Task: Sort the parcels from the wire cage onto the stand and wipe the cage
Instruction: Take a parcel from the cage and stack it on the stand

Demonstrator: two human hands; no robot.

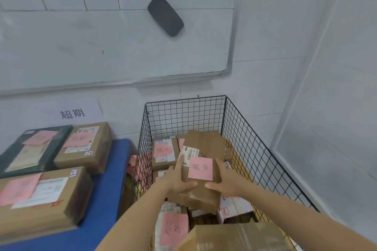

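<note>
We hold one parcel [201, 171] between both hands, above the other parcels in the cage [255, 149]. Our left hand [179, 181] clamps its left side, our right hand [222, 183] its right, thumbs on the near top edge. The parcel sits below the cage rim. To the left, the stand [104, 189] bears three parcels, with bare blue surface along its right edge.

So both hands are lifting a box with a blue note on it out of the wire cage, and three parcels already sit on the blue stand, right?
Nearly. The note is pink, not blue, as the head view shows. The rest holds: the left hand and right hand grip the box over the cage, and three parcels lie on the stand.
</note>
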